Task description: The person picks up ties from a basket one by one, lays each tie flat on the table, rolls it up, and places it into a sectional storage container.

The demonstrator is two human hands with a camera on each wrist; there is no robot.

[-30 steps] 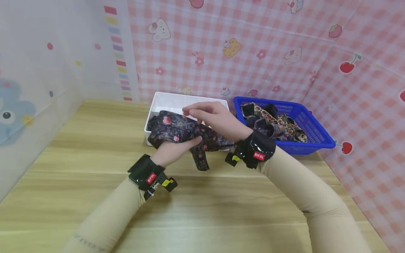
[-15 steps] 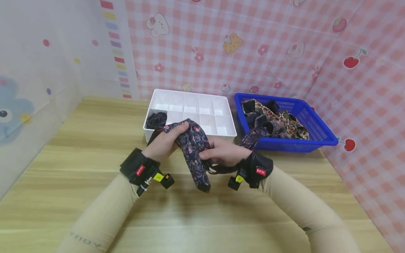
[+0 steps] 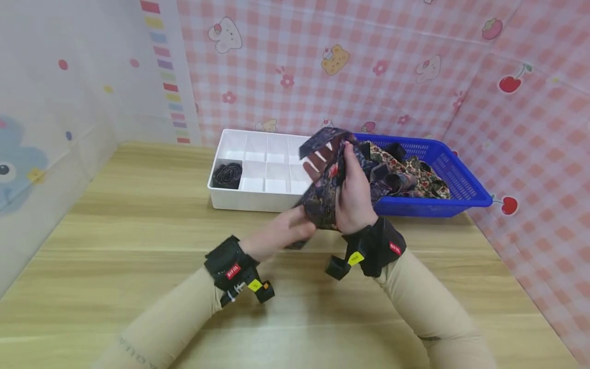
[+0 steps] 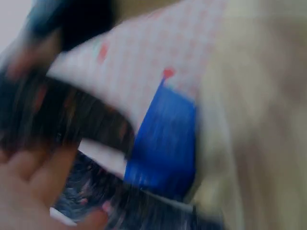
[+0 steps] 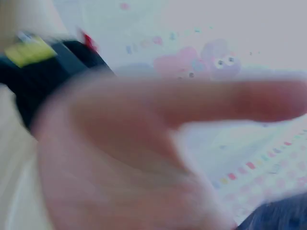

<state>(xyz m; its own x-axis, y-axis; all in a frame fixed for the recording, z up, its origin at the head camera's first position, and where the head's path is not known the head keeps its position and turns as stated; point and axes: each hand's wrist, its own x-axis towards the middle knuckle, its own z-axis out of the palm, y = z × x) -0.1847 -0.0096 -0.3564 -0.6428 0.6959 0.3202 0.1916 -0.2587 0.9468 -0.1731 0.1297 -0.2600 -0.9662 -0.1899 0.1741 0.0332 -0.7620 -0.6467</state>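
Note:
A dark floral necktie hangs between both hands above the table's middle. It drapes over my right hand, held upright with thumb extended and fingers spread behind the cloth. In the right wrist view the thumb is straight, and a bit of dark cloth shows at the lower right corner. My left hand holds the necktie lower down, thumb on the near side, fingers mostly hidden behind it. The left wrist view is blurred; the fingers there lie against a dark strip of the necktie.
A white divided box stands at the back; its front-left compartment holds a rolled dark necktie. Right of it, a blue basket contains several patterned neckties. A checked cloth wall rises behind both.
The right hand has turned upright and risen, with the necktie now over it. My left hand has moved right and lower. The necktie has swung up toward the blue basket.

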